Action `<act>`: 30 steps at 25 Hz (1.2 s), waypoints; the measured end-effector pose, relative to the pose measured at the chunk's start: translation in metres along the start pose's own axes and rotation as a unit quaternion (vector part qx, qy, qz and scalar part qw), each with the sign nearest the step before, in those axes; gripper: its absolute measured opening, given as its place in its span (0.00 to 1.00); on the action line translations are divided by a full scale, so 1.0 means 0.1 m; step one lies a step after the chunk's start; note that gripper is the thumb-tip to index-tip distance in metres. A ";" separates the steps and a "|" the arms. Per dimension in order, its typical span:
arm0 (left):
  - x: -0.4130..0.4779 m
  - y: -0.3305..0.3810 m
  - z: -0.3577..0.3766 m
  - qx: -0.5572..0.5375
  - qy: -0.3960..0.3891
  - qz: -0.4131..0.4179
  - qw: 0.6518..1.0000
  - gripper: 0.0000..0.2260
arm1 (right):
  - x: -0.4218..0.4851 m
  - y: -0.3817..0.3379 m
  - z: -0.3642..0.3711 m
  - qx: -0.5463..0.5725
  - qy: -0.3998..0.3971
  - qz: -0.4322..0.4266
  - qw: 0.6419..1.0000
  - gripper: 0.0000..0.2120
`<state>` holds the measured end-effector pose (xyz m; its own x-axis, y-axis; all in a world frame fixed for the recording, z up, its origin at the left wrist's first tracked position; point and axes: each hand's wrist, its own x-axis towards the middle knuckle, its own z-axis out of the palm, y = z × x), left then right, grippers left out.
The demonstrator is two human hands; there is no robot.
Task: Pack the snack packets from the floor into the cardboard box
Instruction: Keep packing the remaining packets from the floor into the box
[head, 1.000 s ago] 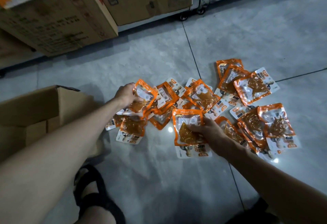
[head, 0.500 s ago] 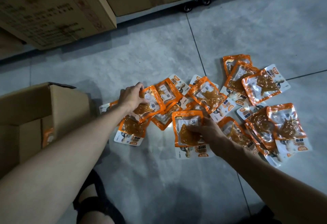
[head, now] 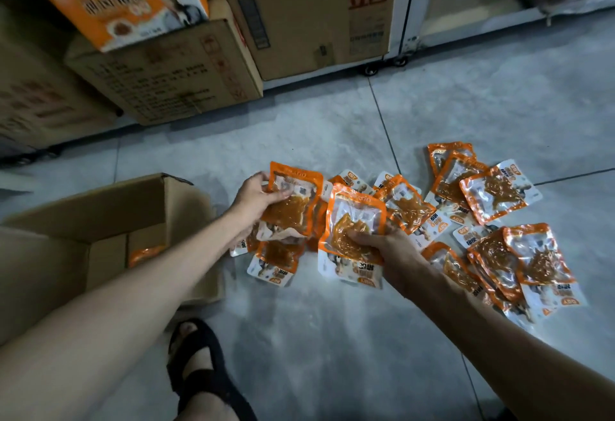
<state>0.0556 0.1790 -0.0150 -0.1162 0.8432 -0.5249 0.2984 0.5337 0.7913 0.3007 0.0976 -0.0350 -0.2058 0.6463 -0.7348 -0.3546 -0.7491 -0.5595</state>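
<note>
Left grip (head: 254, 196) pinches orange clear-window plastic snack packet (head: 294, 209), right grip (head: 389, 252) clutches second packet (head: 357, 221), both mid-frame. Open brown cardboard box (head: 100, 202) sits frame-left, i.e. nearer left grip.

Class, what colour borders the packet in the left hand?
Orange, around the packet; head view.

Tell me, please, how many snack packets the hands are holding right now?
2: the left hand holds one packet, the right hand holds another packet, both over the floor pile; more may hide behind them.

Glossy plastic snack packets (head: 492, 194); matt cardboard box (head: 83, 207); smooth floor tiles (head: 299, 321).
</note>
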 end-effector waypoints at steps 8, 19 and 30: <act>-0.97 0.61 -0.62 -0.117 0.007 -0.039 0.992 0.11 | -0.63 -0.42 1.15 -0.083 -0.077 -0.090 0.989 0.17; -1.56 0.81 -1.76 -0.130 -0.076 0.006 0.988 0.27 | -0.78 -0.49 2.15 -0.063 -0.134 -0.019 0.989 0.13; -1.34 -0.61 -3.25 -0.188 0.072 -0.056 0.978 0.18 | -0.07 0.03 3.28 -0.234 -0.121 -0.027 0.964 0.05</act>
<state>-0.2549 0.0543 0.1091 -0.2676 0.7640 -0.5871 -0.0902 0.5867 0.8047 0.0015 0.1384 0.0937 -0.4261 0.6581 -0.6208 0.0677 -0.6610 -0.7473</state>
